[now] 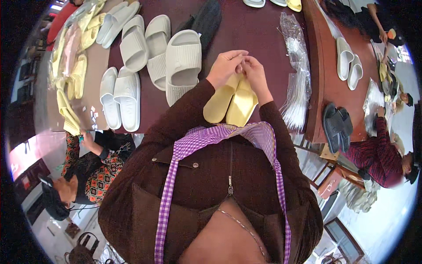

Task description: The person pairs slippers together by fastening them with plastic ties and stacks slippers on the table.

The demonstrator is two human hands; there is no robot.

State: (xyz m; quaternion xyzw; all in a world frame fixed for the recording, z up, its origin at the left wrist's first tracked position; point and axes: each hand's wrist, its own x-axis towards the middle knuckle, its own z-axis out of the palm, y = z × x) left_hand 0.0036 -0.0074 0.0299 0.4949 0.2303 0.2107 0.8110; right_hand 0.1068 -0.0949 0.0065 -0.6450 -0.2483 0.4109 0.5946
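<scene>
A pair of pale yellow slide slippers [241,104] lies side by side on the dark red table in front of me. My left hand [226,67] and my right hand [256,75] meet over the slippers' far ends, fingertips drawn together. Both hands are closed in a pinch. What sits between the fingers, if anything, is too small or hidden to make out. Right of my right hand lies a clear plastic bag [292,42] with a bundle of thin white strips [296,99] spilling toward me.
Several grey slides [182,61] lie to the left, with a light grey pair [121,99] nearer me. Further left are bagged yellow slippers [79,72] and a person in a patterned top [103,182]. A white pair [349,64] and a black pair [337,127] rest on the right-hand table.
</scene>
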